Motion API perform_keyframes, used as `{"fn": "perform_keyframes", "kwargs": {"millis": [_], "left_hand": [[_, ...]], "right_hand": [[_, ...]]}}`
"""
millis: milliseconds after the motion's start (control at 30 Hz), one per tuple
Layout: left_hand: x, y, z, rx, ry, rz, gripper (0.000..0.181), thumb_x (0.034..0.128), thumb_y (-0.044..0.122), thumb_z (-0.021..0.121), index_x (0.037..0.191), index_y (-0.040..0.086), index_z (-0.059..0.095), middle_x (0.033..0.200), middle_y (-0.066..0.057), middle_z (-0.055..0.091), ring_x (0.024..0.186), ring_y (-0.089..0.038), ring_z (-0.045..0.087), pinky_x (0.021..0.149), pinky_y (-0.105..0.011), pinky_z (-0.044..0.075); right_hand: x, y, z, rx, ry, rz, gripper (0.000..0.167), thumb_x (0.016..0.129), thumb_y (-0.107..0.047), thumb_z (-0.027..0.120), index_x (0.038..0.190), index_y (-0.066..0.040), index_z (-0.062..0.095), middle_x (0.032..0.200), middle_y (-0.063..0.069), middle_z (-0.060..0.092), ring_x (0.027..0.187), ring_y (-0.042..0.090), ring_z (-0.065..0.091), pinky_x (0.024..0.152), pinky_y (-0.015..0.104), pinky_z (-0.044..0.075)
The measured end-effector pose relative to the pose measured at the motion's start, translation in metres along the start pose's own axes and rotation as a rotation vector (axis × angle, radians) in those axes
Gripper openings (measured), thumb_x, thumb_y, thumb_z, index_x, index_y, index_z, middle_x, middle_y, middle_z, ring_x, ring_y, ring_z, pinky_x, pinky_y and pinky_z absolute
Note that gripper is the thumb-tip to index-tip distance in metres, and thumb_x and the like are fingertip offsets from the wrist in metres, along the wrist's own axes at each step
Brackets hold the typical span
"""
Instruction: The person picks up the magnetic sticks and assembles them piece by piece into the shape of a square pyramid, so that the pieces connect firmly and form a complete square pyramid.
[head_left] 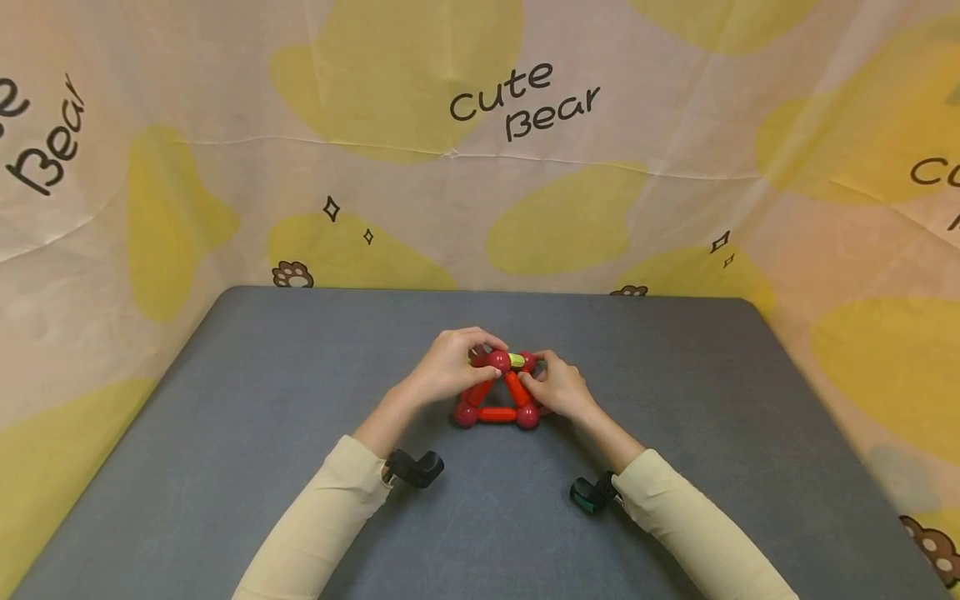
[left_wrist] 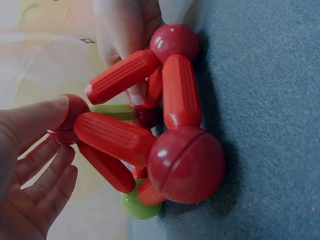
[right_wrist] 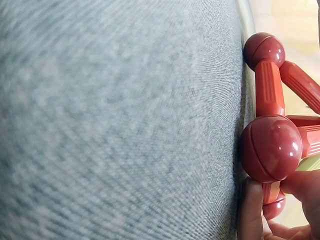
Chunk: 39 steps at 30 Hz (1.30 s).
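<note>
A toy frame of red balls and ribbed red magnetic rods stands on the table. My left hand pinches the top red ball between thumb and fingers. At the right side, my right hand grips a lower red rod, its thumb and fingers to either side. A front rod joins two dark red balls at the base. In the left wrist view, an upper red rod slants from a base ball, its other end apart from the top ball. A yellow-green rod and a green ball also belong to the frame.
The grey table extends around the frame on every side. Behind it hangs a patterned cloth with lettering and yellow patches. Black wrist mounts sit on both forearms, low over the tabletop.
</note>
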<state>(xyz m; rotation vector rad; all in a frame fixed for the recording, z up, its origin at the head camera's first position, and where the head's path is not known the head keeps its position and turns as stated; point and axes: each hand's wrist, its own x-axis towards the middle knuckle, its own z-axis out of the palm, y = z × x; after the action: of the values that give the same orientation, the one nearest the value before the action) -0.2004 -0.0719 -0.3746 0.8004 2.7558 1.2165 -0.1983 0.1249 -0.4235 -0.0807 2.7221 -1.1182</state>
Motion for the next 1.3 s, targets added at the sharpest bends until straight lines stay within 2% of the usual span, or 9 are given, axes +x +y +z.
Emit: {"fn": "perform_keyframes", "kwargs": {"millis": [367, 1067, 1167, 1300], "left_hand": [[0.0012, -0.0042, 0.0022, 0.018, -0.015, 0.012, 0.028, 0.0768, 0.012, 0.073, 0.104, 0.013, 0.068, 0.095, 0.002, 0.064, 0.077, -0.015, 0.057, 0.058, -0.022, 0.047], [-0.0009, -0.005, 0.003, 0.051, -0.003, 0.025, 0.028, 0.0775, 0.014, 0.073, 0.105, 0.013, 0.067, 0.095, 0.003, 0.064, 0.074, -0.015, 0.057, 0.06, -0.023, 0.046], [-0.0008, -0.0045, 0.0026, 0.054, -0.001, 0.031, 0.028, 0.0776, 0.014, 0.073, 0.105, 0.014, 0.068, 0.096, 0.003, 0.065, 0.075, -0.014, 0.057, 0.062, -0.023, 0.046], [-0.0005, -0.0044, 0.0023, 0.06, 0.003, 0.042, 0.028, 0.0775, 0.014, 0.073, 0.105, 0.013, 0.068, 0.097, 0.002, 0.065, 0.075, -0.013, 0.057, 0.064, -0.024, 0.045]], "right_hand": [[0.0003, -0.0002, -0.0005, -0.017, -0.001, 0.003, 0.051, 0.087, -0.028, 0.062, 0.127, 0.0, 0.046, 0.075, 0.006, 0.064, 0.046, 0.011, 0.058, 0.045, 0.027, 0.047], [0.0013, -0.0013, -0.0016, -0.064, 0.009, -0.005, 0.051, 0.087, -0.029, 0.061, 0.126, 0.0, 0.047, 0.076, 0.006, 0.064, 0.049, 0.012, 0.058, 0.047, 0.027, 0.046], [0.0019, -0.0013, -0.0026, -0.12, 0.07, -0.058, 0.049, 0.085, -0.029, 0.063, 0.123, 0.0, 0.051, 0.084, 0.009, 0.063, 0.062, 0.017, 0.06, 0.057, 0.032, 0.048], [0.0029, -0.001, -0.0038, -0.178, 0.179, -0.188, 0.043, 0.083, -0.025, 0.066, 0.118, -0.002, 0.056, 0.099, 0.013, 0.06, 0.082, 0.023, 0.057, 0.07, 0.041, 0.047]]}}
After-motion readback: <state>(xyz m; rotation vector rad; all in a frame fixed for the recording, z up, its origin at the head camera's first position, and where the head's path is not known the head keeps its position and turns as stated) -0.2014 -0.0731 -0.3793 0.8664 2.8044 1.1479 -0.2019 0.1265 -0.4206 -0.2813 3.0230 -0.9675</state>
